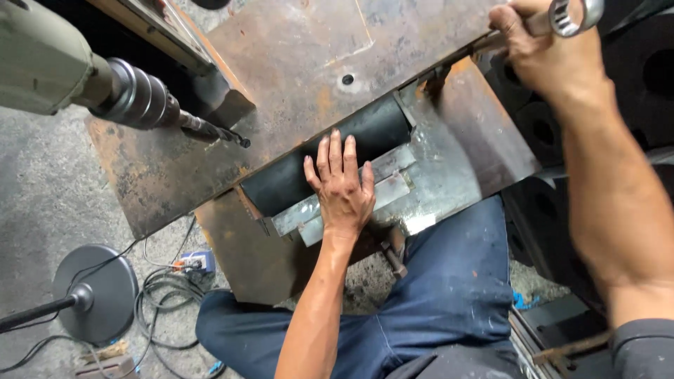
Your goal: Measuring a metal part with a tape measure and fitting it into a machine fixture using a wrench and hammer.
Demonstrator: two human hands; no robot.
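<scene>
From the head view, the left hand (342, 188) is laid flat and open on a black rubber block (323, 158) and grey metal strips (382, 184), held under a rusty steel plate (295, 77). A shiny wrench (565, 17) is gripped tightly in the right hand (544, 52) at the plate's far edge. A drill (126, 95) is seen nearby.
</scene>
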